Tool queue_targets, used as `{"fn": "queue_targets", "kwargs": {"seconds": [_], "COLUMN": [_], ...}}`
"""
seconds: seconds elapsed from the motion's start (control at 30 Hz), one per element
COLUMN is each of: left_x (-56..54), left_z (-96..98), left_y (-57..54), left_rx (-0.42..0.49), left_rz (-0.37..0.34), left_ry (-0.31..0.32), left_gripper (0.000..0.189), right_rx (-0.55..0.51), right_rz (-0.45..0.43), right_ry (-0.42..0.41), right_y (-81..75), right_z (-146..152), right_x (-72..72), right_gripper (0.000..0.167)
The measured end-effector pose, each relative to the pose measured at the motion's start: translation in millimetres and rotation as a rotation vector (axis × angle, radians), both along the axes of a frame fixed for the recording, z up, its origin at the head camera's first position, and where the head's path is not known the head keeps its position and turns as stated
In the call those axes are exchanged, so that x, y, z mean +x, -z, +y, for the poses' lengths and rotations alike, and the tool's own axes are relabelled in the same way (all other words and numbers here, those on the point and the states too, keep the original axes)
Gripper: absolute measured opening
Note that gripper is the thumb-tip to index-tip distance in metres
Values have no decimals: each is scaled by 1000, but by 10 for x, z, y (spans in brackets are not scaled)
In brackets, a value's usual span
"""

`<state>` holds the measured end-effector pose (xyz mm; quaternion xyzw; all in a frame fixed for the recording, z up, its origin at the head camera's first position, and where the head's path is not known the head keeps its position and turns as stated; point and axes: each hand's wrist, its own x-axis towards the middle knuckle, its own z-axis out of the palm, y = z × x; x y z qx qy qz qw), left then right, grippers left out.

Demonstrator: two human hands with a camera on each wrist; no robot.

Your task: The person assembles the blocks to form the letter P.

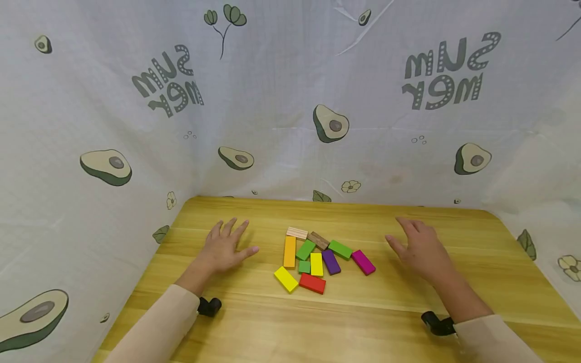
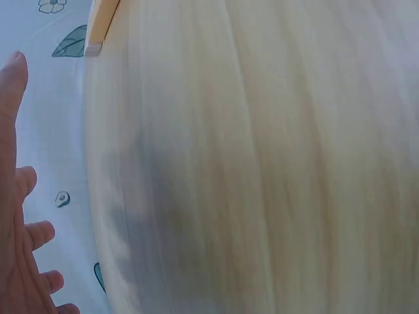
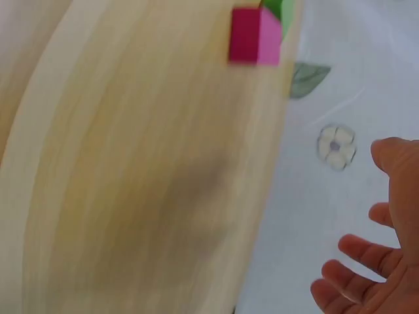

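Several coloured blocks lie grouped mid-table in the head view. Among them are an orange block [image 1: 289, 251], a purple block [image 1: 331, 262], a red block [image 1: 312, 283] and a small green cube [image 1: 304, 267]. My left hand [image 1: 225, 251] is left of the group, fingers spread, holding nothing; the yellow block [image 1: 286, 280] and the orange one are nearest. On the other side, my right hand [image 1: 421, 248] is apart from the magenta block [image 1: 363, 262], thumb and fingers separated and nothing between them. The right wrist view shows that hand's relaxed fingers [image 3: 366, 255].
The wooden table [image 1: 363, 322] extends in front of a white curtain [image 1: 272, 75] printed with avocados. A plain wood block [image 1: 297, 233] and a brown block [image 1: 318, 240] edge the group's far side. Black wrist-worn pieces [image 1: 438, 323] sit below both forearms.
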<state>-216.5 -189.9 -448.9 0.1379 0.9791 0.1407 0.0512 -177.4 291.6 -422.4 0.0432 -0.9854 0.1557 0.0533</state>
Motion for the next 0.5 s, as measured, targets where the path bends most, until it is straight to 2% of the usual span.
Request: {"fn": "queue_targets", "kwargs": {"seconds": [0.17, 0.33, 0.43, 0.5], "left_x": [11, 12, -4, -18], "left_z": [166, 376, 499, 576], "left_y": [-11, -11, 6, 20], "left_rx": [65, 109, 146, 177], "left_rz": [8, 25, -3, -29], "left_ry": [47, 120, 170, 206], "left_gripper": [78, 59, 51, 49], "right_rx": [-48, -52, -33, -51], "right_rz": [31, 66, 51, 8], "right_ry": [-60, -183, -258, -305], "right_y": [-27, 56, 143, 193], "right_z": [-391, -844, -1122, -1284], "right_x": [43, 140, 206, 238], "right_gripper": [63, 50, 45, 44]}}
